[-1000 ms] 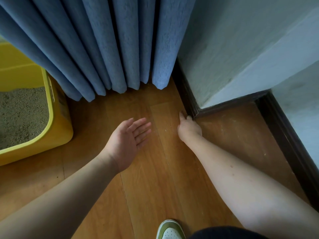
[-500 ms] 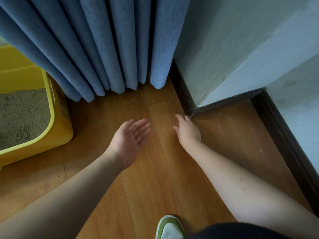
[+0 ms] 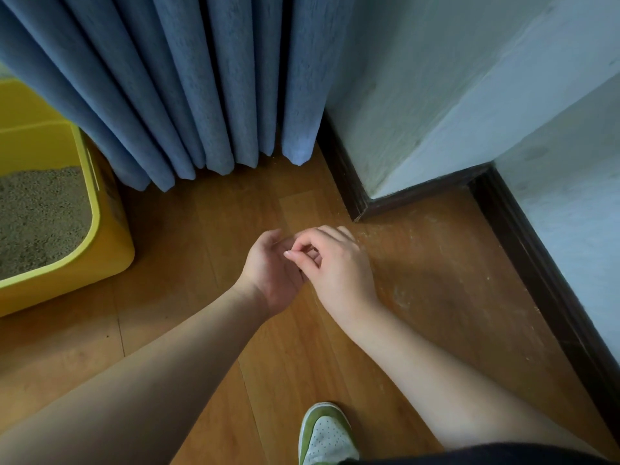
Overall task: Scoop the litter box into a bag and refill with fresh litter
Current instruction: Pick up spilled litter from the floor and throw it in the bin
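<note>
I see the right hand (image 3: 339, 266) with fingertips pinched together over the cupped, upturned left hand (image 3: 271, 273); what it pinches is too small to tell, prob. a litter grain. The yellow plastic litter box (image 3: 100, 243) w/ grey litter lies well to the left of both hands, nearer the left hand, and bare wooden floor (image 3: 188, 263) between gives free room. The dark baseboard corner (image 3: 357, 209) is close ahead on the right.

single head view, looking steeply down, close over the wooden floor (image 3: 188, 250), facing the curtain (image 3: 188, 78)
</note>
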